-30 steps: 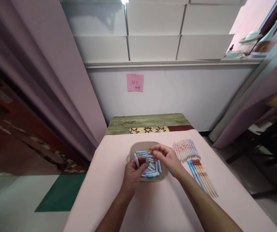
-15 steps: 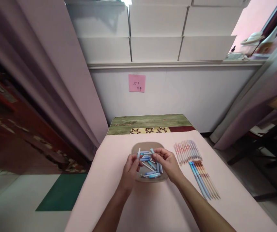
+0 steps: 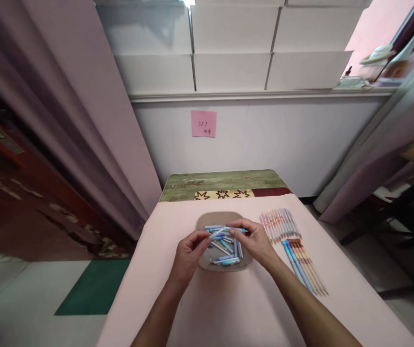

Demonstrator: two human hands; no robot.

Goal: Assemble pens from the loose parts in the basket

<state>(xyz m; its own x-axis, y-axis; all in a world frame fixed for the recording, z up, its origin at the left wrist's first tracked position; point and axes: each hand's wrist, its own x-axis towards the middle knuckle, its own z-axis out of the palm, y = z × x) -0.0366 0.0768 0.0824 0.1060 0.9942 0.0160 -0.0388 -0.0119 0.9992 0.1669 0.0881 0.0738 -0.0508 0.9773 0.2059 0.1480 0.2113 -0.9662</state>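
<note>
My left hand point(image 3: 189, 250) pinches a slim pale-blue pen part point(image 3: 215, 234), tilted up to the right over the bin. Opposite it, my right hand point(image 3: 252, 238) has thumb and index finger closed on a small blue pen part point(image 3: 242, 230), mostly covered by the fingers. The inner ends of the two parts come close together; I cannot tell whether they touch. Under both hands sits a beige-grey plastic bin point(image 3: 224, 217) holding several loose blue, light-blue and white pen parts point(image 3: 230, 261).
On the pink-covered table point(image 3: 224, 308), right of the bin, lie a row of clear pens with pink and grey details point(image 3: 281, 225) and a row of blue and tan pens point(image 3: 304, 267). A pink note point(image 3: 204, 124) is stuck on the wall behind.
The pale-blue part in my left hand has tipped from near upright to a low slant. My right hand's part has turned sideways, and the hands' pieces have come closer together.
</note>
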